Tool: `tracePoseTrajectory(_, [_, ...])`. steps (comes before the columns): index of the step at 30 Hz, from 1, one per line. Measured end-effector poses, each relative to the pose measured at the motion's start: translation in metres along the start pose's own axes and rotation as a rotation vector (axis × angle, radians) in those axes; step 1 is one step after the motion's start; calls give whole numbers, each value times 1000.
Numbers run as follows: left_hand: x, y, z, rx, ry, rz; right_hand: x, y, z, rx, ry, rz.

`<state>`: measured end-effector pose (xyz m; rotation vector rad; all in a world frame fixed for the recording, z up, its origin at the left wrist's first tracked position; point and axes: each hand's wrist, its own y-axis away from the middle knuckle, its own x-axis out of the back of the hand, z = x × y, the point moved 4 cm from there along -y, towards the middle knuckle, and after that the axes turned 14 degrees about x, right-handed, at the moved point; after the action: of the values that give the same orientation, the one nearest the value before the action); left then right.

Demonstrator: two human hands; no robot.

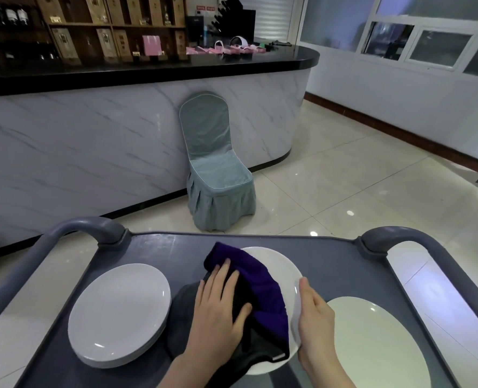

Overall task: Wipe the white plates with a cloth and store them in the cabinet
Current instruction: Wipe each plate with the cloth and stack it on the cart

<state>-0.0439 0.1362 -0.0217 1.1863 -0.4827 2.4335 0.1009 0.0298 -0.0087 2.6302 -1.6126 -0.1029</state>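
Observation:
On a grey cart top [154, 247] a white plate [280, 264] is tilted up in the middle. My right hand [315, 317] grips its right rim. My left hand [218, 306] presses a purple and black cloth [263, 292] flat against the plate's face, fingers spread. A stack of white plates [120, 312] lies at the left. One more white plate [372, 345] lies flat at the right. No cabinet is in view.
The cart has raised grey handles at the far left corner [92, 225] and the far right corner [394, 236]. Beyond it a chair with a grey-green cover [215, 169] stands against a marble-fronted bar counter [92, 141]. Glossy tiled floor [358, 186] spreads to the right.

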Motion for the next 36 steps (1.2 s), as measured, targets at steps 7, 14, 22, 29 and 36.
tracePoseTrajectory(7, [18, -40, 21, -139, -20, -161, -11, 9, 8, 73, 77, -166])
tracePoseTrajectory(14, [33, -62, 15, 42, 234, -326, -9, 10, -23, 312, 224, -400])
tracePoseTrajectory(22, [43, -62, 13, 3, 302, -434, 2, -10, -54, 464, 338, -518])
tracePoseTrajectory(29, [38, -35, -10, 412, 940, -494, 25, -17, -43, 242, 170, -223])
tracePoseTrajectory(36, [58, -56, 6, 57, 479, -534, -4, -1, -59, 350, 297, -599])
